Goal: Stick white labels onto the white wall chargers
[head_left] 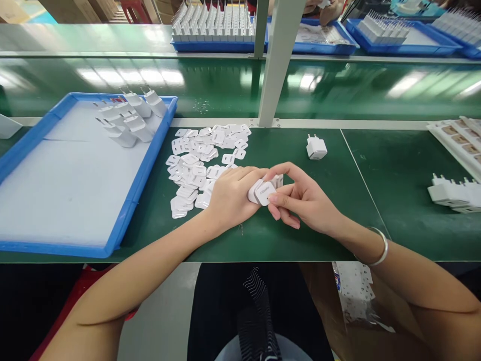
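My left hand [238, 193] is closed, back of the hand upward, around a white piece whose rounded end [253, 193] shows past the fingers; it looks like a charger body, mostly hidden. My right hand [298, 198] pinches a white rounded cover plate [265, 192] with small dark print, against or just in front of that end. More white edges [278, 181] show behind the plate, under my right index finger; what they belong to is unclear. Beside my left hand lies a loose pile of similar white cover plates [195, 170]. A white two-pin plug charger [316, 148] stands beyond my right hand.
On the left, a blue tray [140, 183] holds several white chargers [135, 123]. More chargers [454, 194] and a white tray [456, 145] are at the right. A metal post [278, 65] rises at the bench's back. Behind are blue trays [432, 47] and another person's hand [330, 12].
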The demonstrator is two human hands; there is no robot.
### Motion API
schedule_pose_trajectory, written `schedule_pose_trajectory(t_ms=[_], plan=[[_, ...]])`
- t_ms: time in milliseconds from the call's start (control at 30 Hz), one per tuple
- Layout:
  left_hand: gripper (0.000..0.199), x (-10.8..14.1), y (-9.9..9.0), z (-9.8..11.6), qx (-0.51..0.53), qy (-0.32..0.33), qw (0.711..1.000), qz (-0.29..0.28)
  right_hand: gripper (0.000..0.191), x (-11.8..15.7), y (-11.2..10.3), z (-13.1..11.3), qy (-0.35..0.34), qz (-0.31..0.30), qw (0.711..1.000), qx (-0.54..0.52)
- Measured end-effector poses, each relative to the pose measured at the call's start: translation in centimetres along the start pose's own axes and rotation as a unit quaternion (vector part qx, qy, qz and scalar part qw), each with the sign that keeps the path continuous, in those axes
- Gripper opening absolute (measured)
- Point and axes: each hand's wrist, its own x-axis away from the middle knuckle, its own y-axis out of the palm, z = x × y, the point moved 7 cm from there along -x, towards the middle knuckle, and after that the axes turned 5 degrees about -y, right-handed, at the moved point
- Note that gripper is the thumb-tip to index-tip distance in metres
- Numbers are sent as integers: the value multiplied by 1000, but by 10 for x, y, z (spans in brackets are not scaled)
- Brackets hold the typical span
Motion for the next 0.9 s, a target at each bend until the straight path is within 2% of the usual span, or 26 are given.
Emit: schedule_pose_trajectory(t_ms=[267, 467, 733, 900], plan=[[19, 2, -2, 4, -62, 56, 996, 23, 39, -2, 1, 3, 41, -1, 999, -9], [22, 3, -5, 9, -64, 96, 992, 45, 35, -2, 3, 5, 52, -6, 998, -23], [20, 4, -1, 7, -70, 101, 992, 33, 33, 0, 1, 8, 59, -1, 998, -34], [21, 4, -3, 11, -70, 125, 988, 50, 34, -1, 2, 11, 50, 13, 998, -42]])
